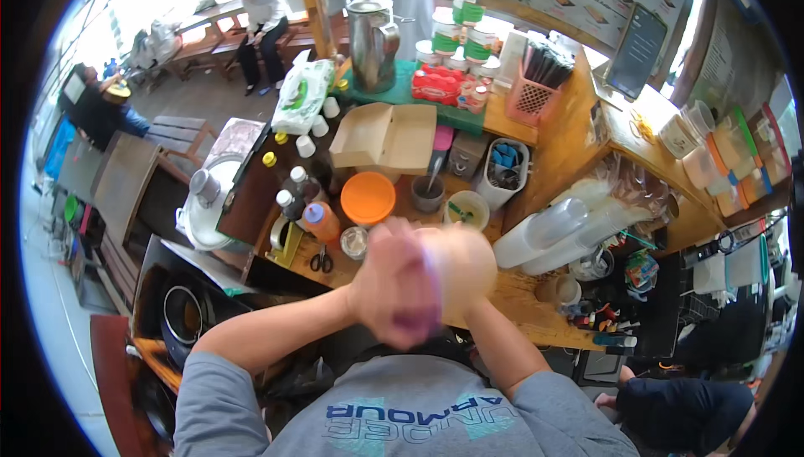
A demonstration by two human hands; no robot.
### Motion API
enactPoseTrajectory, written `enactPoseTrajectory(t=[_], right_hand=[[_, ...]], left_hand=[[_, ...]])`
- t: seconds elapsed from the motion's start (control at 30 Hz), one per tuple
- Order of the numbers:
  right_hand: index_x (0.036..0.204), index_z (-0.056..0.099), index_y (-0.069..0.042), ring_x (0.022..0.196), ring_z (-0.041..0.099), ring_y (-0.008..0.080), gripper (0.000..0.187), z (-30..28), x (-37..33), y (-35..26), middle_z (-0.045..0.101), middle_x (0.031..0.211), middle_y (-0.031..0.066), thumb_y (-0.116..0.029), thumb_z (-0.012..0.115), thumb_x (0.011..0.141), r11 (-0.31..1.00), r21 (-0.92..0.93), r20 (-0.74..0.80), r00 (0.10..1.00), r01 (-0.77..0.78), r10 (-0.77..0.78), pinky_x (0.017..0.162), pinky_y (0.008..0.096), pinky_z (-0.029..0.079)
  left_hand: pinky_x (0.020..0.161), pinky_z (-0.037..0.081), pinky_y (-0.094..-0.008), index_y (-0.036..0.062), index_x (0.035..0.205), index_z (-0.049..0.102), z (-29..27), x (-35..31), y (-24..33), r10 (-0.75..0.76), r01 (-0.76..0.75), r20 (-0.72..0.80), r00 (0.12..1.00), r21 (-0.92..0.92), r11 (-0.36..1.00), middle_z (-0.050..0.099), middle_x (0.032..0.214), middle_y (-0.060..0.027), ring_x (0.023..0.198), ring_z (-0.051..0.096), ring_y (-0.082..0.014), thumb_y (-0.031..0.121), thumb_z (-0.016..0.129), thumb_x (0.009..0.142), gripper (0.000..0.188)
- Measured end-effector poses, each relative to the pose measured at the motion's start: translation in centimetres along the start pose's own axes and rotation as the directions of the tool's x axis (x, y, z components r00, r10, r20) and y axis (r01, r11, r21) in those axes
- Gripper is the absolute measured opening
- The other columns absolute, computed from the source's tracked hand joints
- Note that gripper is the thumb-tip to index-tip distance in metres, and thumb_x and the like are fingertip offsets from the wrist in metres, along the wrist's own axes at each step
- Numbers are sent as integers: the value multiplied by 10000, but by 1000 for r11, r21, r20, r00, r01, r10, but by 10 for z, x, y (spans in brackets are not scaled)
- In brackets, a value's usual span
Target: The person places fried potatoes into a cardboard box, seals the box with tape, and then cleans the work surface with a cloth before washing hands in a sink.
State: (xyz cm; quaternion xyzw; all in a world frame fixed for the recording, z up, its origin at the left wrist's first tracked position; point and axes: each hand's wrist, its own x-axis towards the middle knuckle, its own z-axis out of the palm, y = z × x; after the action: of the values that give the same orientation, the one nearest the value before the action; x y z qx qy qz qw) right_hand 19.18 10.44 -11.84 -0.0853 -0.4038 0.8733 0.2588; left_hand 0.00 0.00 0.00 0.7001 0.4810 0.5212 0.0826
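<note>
Two hands clasp a pale cup close in front of the person's chest, above a crowded wooden tabletop.

The left hand [394, 294] and right hand [469, 277] are blurred; their fingers wrap around the pale cup [459, 263], though the exact grip cannot be told. Just beyond lie black scissors [321, 260] and a small glass jar [354, 242]. Farther on stand an orange lid [368, 197], an open cardboard box [387, 136], then a tall metal kettle [373, 38].
</note>
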Motion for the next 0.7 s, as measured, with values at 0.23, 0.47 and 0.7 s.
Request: enactPoseTrajectory(t=[0.23, 0.47, 0.7], right_hand=[[1344, 525, -45, 1189, 588, 304, 720, -26, 10, -29, 585, 1314, 137, -657, 421, 979, 891, 453, 119, 992, -20, -38, 949, 495, 517], [1453, 426, -77, 1264, 537, 310, 857, -11, 15, -38, 496, 1415, 169, -756, 339, 937, 967, 253, -328, 941, 2, 84, 1029, 500, 478], [1461, 369, -42, 987, 631, 320, 801, -10, 80, -73, 533, 1246, 184, -678, 373, 974, 1000, 6, -513, 858, -28, 27, 735, 536, 602]], left_hand=[[1095, 250, -628, 77, 1392, 522, 19, 69, 3, 910, -891, 24, 414, -194, 411, 364, 1428, -265, 1323, 353, -452, 582, 764, 639, 938], [957, 355, -585, 211, 1233, 635, 3, 65, -46, 624, -561, 288, 726, -278, 780, 476, 1315, -178, 1183, 458, -426, 573, 773, 578, 761], [900, 381, -572, 263, 1340, 570, -30, 67, 7, 498, -413, 481, 722, -278, 867, 472, 1386, -201, 1158, 493, -437, 494, 807, 539, 866]])
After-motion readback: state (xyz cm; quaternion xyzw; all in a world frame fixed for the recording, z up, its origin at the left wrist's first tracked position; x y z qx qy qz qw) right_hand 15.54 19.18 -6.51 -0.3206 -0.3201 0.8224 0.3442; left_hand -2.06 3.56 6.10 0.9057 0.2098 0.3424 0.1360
